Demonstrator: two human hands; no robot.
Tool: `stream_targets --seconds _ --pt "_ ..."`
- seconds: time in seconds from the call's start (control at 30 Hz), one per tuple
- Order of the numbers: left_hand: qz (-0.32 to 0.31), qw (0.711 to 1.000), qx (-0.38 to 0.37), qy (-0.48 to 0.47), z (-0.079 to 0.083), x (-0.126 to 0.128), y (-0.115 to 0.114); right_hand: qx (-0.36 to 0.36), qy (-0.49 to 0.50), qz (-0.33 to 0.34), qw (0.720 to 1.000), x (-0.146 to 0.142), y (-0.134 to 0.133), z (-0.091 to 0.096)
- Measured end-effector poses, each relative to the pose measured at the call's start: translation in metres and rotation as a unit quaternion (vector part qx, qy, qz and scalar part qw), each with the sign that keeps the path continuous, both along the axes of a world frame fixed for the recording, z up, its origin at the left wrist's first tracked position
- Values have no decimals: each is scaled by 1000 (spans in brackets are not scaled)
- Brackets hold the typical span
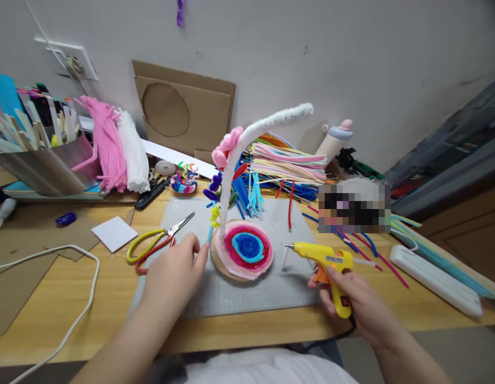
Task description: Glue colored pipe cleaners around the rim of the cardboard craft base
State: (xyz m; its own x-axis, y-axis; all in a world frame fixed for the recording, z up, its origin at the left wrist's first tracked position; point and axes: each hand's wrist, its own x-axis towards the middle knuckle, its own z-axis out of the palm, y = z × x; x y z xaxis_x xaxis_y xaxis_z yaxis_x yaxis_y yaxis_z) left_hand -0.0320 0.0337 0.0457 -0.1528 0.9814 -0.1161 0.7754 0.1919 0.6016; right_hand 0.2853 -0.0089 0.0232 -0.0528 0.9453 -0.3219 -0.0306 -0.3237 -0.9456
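Note:
My right hand (361,306) grips a yellow glue gun (325,258) by its handle, nozzle pointing left toward a round spiral disc (243,249) of pink, red and blue pipe cleaners on a cardboard base. A white fuzzy stalk (247,141) with pink and purple flowers rises from the disc and curves right. My left hand (173,274) rests on the grey mat (267,290) just left of the disc, fingertips at its edge, fingers loosely curled with nothing visibly in them.
Yellow-and-red scissors (155,242) lie left of my hand. Piles of coloured pipe cleaners (287,162) sit behind the disc, pink and white bundles (115,149) at back left, a white cable (77,314) on the left, a white power strip (435,277) at right.

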Motion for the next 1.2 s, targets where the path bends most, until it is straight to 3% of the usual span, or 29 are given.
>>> stream_targets --seconds 0.03,0.07,0.1,0.17,0.27,0.5,0.67,0.9,1.07,1.2 --pt "-13 1000 20 -1 3 10 -7 -2 17 -1 1000 -4 -3 -1" --pt "-75 996 41 -39 5 22 -12 -6 37 -1 999 -6 -5 -2" --pt "-135 986 27 -95 6 34 -16 -11 59 5 998 -8 -8 -2" --pt "-198 959 -33 -202 5 60 -18 -24 104 25 994 -10 -13 -2" --pt "-206 949 -54 -233 -2 91 -9 -52 161 50 984 -8 -20 -1" --pt "-268 907 -181 -271 -8 144 11 -82 229 -2 970 12 -33 -8" --pt "-291 875 -248 -298 -8 182 26 -36 284 -82 955 35 -38 -5" --pt "-319 806 -280 -413 -1 209 29 -49 287 -116 950 44 -34 -3" --pt "-309 808 -293 -406 -10 213 29 -70 350 -137 924 42 -30 -10" --pt "-277 833 -298 -375 -18 222 48 -11 398 -173 901 51 -30 -7"
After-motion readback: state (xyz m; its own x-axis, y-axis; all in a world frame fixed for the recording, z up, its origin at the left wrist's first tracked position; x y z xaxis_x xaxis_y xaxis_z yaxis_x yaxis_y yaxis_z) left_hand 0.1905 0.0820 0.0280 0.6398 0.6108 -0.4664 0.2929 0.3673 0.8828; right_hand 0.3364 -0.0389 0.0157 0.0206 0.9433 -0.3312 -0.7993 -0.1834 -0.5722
